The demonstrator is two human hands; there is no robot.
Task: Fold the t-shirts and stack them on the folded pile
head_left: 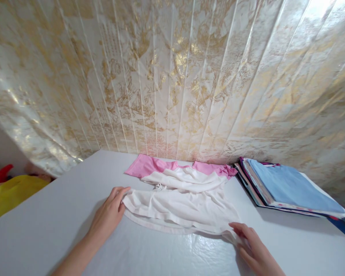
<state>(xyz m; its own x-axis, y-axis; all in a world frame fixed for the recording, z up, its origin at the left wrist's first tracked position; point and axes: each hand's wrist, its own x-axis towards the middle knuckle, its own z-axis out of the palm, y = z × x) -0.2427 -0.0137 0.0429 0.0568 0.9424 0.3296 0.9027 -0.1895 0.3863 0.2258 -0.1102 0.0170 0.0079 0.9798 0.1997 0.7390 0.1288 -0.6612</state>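
A white T-shirt (186, 209) with pink sleeves lies spread on the table, its pink shoulders towards the wall and its hem towards me. Wrinkles cross its middle, and a small twisted bit of cloth shows at its left side. My left hand (110, 209) pinches the left corner of the hem between thumb and fingers. At the right corner, my right hand (251, 245) has the hem between its thumb and fingers. Between the two hands the front and back layers of the hem sit slightly apart.
To the right stands a stack of folded clothes (296, 188), a light blue one on top. Past the left edge of the white table (60, 214) lies a yellow cloth (17, 193) near something red. Behind the table hangs a shiny gold-and-white patterned sheet (172, 76).
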